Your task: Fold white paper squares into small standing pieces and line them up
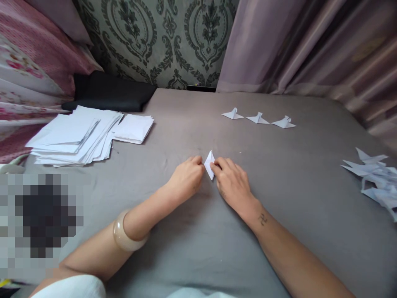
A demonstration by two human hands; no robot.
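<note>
A small white folded paper point(210, 164), shaped like a narrow diamond, lies on the grey cloth in front of me with one point facing away. My left hand point(190, 176) is closed at its left corner, the fingers curled and the tips partly hidden. On the right side, my right hand point(231, 179) grips the paper, with the thumb on its face and the fingers bent around the edge. Farther back stand three finished paper cranes point(258, 118) in a row, wings spread.
At the left, a large stack of white paper sheets point(72, 138) sits beside a smaller stack of paper point(133, 128). Behind them is a folded black cloth point(108, 91). Several folded paper pieces point(376, 176) are heaped at the right edge. Curtains point(279, 45) hang behind the grey surface point(186, 120).
</note>
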